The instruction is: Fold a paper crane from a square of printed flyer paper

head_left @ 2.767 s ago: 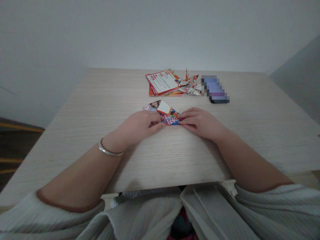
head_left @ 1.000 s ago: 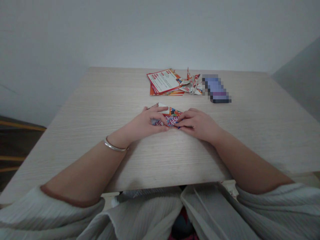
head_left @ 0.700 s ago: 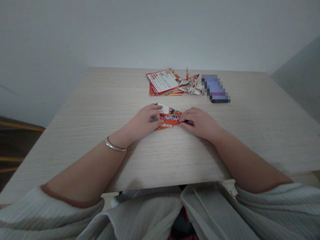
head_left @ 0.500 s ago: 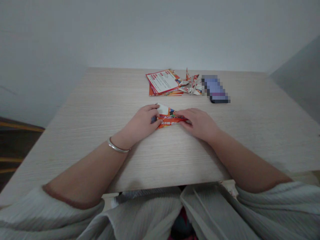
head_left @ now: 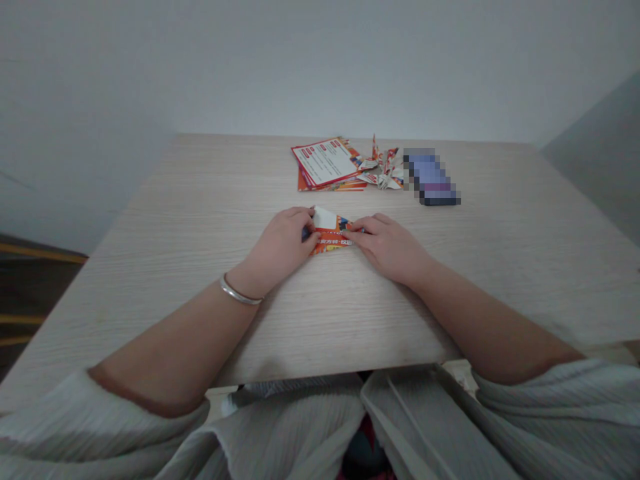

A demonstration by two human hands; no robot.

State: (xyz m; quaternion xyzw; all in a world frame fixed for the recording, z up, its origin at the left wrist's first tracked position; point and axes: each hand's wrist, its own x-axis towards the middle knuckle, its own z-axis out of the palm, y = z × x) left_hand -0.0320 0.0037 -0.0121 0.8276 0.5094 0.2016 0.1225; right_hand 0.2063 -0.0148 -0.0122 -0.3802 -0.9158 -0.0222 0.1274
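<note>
A piece of folded printed paper (head_left: 327, 219), orange and red with a white patch, lies on the table in front of me. My left hand (head_left: 284, 241) grips its left end, thumb on the near edge and fingers curled over the far side. The fingers of my right hand (head_left: 393, 245) are closed together on the right end, pressing along the orange strip. Both hands partly cover the paper, so its two ends are hidden.
Beyond the paper, on the pale wood table (head_left: 200, 200), lies a stack of printed cards (head_left: 327, 162). Beside it are folded paper pieces (head_left: 384, 170), with a pixelated phone (head_left: 433, 177) to their right. A wall (head_left: 320, 67) stands behind the table.
My right fingers have moved left along the paper and now press on the strip's fold. More of the printed strip shows flat. My left hand stays almost in place.
</note>
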